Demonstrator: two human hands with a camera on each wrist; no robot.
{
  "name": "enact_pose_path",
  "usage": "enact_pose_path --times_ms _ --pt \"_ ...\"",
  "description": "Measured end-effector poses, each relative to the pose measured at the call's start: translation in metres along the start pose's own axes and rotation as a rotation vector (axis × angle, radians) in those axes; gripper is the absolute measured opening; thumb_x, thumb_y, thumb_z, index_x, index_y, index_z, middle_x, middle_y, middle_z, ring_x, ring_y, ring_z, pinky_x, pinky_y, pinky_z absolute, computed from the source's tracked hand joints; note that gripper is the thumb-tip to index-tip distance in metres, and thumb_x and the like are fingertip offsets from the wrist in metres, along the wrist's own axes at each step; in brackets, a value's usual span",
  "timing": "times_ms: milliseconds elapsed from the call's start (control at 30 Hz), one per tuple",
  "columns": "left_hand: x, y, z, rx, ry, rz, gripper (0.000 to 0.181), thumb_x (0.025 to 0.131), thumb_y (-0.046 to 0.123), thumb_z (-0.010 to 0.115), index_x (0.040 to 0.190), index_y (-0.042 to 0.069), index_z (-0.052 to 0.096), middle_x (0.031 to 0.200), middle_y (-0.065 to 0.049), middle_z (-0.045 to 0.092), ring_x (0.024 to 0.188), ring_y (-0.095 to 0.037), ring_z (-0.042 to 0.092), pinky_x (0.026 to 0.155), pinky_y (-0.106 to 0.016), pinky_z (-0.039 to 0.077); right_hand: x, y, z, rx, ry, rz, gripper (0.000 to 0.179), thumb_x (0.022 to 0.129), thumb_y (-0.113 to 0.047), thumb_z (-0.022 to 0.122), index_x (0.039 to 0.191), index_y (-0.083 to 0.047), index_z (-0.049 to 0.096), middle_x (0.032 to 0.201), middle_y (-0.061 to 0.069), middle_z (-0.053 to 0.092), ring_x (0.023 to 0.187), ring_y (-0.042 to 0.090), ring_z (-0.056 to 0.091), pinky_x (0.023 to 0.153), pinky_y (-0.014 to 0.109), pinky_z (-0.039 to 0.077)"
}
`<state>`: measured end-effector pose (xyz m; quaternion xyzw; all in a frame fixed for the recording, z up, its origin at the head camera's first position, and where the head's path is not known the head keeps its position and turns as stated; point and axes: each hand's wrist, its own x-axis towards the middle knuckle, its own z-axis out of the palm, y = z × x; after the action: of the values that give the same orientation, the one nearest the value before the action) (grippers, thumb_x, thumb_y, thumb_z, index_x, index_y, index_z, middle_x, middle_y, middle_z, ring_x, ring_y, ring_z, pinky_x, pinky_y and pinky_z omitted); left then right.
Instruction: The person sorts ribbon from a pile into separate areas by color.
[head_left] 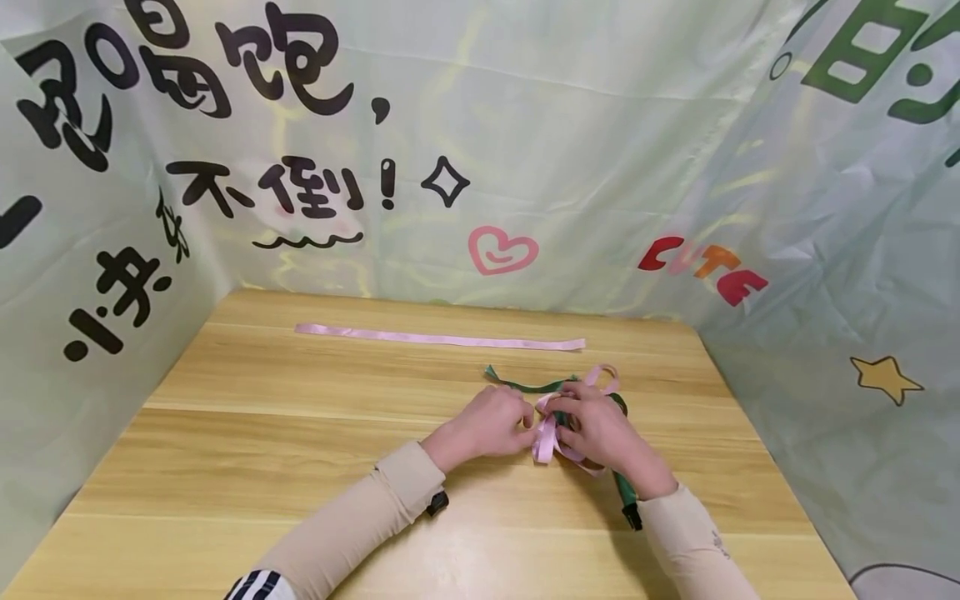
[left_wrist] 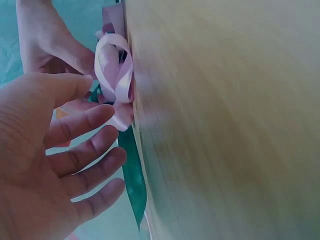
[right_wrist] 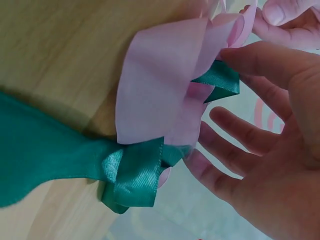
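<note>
A bow of looped pink ribbon [head_left: 545, 442] with green ribbon [right_wrist: 137, 175] wound into it lies at the right of the table, between both hands. My right hand [head_left: 603, 429] pinches the bow with thumb and forefinger; the other fingers are loosely bent. At its left, my left hand [head_left: 495, 423] has its fingers [left_wrist: 85, 160] spread and slightly bent, with the fingertips close beside the pink loops [left_wrist: 115, 67]. One green tail [head_left: 532, 387] reaches left behind the hands. A wider green piece [head_left: 625, 487] extends toward the right wrist. Fingers hide the bow's middle.
A straight length of pink ribbon [head_left: 442, 339] lies flat across the back of the wooden table [head_left: 262, 467]. Printed cloth [head_left: 585, 150] hangs behind and at both sides of the table. A small black device [head_left: 437, 502] sits under the left wrist, another [head_left: 633, 517] by the right.
</note>
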<state>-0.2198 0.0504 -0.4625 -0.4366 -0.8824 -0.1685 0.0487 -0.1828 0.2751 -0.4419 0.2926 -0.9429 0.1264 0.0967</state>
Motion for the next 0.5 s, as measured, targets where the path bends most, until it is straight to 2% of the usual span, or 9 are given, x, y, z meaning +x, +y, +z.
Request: enact_pose_path --times_ms 167,300,433,500 --pt "0.002 0.006 0.003 -0.014 -0.051 -0.018 0.031 0.097 0.045 0.072 0.075 0.023 0.070 0.073 0.011 0.060 0.069 -0.007 0.052 0.070 -0.028 0.044 0.000 -0.002 0.004 -0.011 -0.005 0.008 0.030 0.087 -0.010 0.082 0.116 -0.015 0.080 0.125 0.021 0.069 0.107 0.039 0.069 0.083 0.056 0.056" --pt "0.003 0.008 0.004 -0.069 -0.090 -0.020 0.041 0.095 0.051 0.074 0.067 0.023 0.062 0.062 0.013 0.051 0.058 -0.006 0.046 0.061 -0.024 0.038 0.001 -0.003 0.008 0.007 0.006 0.011 0.016 0.088 -0.012 0.081 0.103 -0.014 0.082 0.120 0.018 0.072 0.109 0.037 0.069 0.082 0.056 0.057" --pt "0.005 0.010 0.005 -0.106 -0.098 -0.029 0.049 0.094 0.058 0.073 0.063 0.023 0.059 0.054 0.012 0.044 0.051 -0.005 0.042 0.054 -0.021 0.032 0.002 -0.004 0.010 0.019 0.018 -0.001 0.005 0.089 -0.010 0.079 0.092 -0.014 0.080 0.115 0.017 0.074 0.110 0.036 0.070 0.085 0.056 0.057" --pt "0.005 0.010 0.006 -0.100 -0.092 -0.035 0.048 0.094 0.056 0.073 0.063 0.024 0.055 0.055 0.012 0.042 0.051 -0.005 0.041 0.052 -0.020 0.030 0.003 -0.004 0.011 0.019 0.024 -0.001 0.003 0.090 -0.010 0.079 0.090 -0.013 0.080 0.114 0.017 0.074 0.111 0.035 0.070 0.087 0.055 0.057"
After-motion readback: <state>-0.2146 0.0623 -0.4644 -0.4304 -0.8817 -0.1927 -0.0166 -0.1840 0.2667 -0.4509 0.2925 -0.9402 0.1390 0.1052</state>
